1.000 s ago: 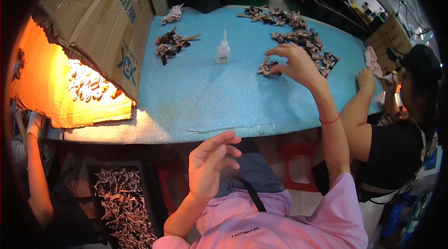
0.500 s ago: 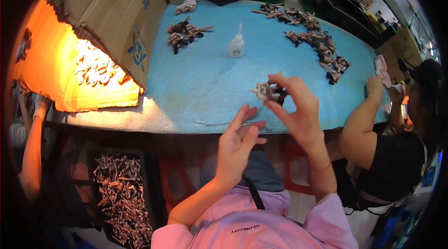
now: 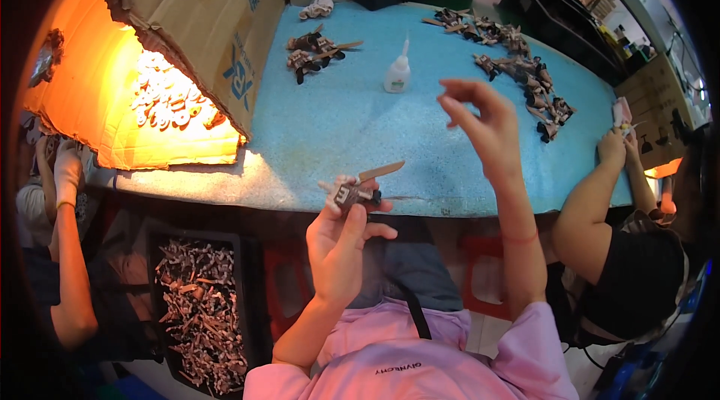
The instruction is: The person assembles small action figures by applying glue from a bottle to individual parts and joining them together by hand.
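Brown figurine (image 3: 349, 195) sits gripped in half-curled left hand (image 3: 336, 250).

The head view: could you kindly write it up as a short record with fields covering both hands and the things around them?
Left hand: holds a small figure with a flat tan blade
Right hand: over the blue tabletop, nothing visible in its grip
Bottle: white bottle, upright, left of the right hand
Other figures: smaller group on the left, larger group on the right
Left side: cardboard box, brightly lit inside
Lower left: black bin of small parts
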Demonstrator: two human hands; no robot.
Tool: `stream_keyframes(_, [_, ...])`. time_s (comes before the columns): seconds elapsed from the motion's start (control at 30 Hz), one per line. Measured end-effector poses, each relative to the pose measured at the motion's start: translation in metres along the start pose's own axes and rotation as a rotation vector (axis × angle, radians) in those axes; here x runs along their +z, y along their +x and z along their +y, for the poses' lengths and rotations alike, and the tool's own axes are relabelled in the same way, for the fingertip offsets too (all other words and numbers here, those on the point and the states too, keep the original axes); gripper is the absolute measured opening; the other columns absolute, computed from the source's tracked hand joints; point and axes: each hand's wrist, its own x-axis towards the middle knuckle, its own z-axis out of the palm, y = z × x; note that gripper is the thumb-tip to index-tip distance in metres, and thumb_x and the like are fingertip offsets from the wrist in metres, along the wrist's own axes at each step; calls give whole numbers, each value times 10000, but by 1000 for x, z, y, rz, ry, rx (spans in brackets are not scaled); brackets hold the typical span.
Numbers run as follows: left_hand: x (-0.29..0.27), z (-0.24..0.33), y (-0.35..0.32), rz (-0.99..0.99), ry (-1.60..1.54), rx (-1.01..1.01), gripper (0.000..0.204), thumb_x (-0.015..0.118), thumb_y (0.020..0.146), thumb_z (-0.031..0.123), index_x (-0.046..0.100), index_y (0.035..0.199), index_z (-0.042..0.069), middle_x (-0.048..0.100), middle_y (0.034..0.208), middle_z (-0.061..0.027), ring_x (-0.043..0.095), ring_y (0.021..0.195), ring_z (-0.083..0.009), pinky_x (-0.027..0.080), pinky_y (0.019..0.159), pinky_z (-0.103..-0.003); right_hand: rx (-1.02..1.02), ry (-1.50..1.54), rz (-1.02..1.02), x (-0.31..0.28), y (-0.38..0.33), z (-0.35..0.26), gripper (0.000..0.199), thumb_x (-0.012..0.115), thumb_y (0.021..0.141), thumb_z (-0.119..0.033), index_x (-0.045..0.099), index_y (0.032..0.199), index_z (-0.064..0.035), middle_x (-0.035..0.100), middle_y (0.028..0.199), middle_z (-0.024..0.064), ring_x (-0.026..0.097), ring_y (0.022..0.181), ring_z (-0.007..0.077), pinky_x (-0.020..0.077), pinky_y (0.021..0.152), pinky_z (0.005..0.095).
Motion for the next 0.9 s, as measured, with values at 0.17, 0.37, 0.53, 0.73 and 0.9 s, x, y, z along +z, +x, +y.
stream_keyframes(0.17, [-12,8,-11,-22,53,-15,336,459,909,44,440,1229,-52,530,1120,-175,595,913,-258,557,614,-337,-101,-310,-3,23,46,59,345,669,763,-122,571,1077,-19,619,909,70,572,852,132,477,732,261])
stream_keyframes(0.37, [-23,17,-16,43,98,-7,302,478,880,3,497,1173,-71,543,1101,-174,608,881,-256,560,580,-309,-41,-206,-93,35,57,69,336,706,719,-152,586,997,-6,634,898,108,599,813,166,483,734,276])
stream_keyframes(0.53, [-25,21,-16,63,142,19,256,533,831,-59,559,1085,-73,527,1086,-139,607,901,-239,562,602,-266,101,389,-100,31,11,22,318,642,794,-146,510,1029,23,618,980,151,620,843,208,491,757,284])
stream_keyframes(0.73, [-26,17,-16,121,409,227,289,578,789,-93,574,1078,-69,522,1045,-124,605,903,-209,562,652,-254,100,382,-105,16,-67,-20,367,612,826,-317,466,964,-9,605,824,155,573,635,168,467,560,267])
stream_keyframes(0.9, [-27,13,-14,162,773,489,353,599,741,-142,572,1086,-68,524,1037,-137,608,860,-183,556,686,-251,-69,273,29,15,-107,-27,380,760,671,-260,558,820,25,595,696,99,512,552,131,372,497,239])
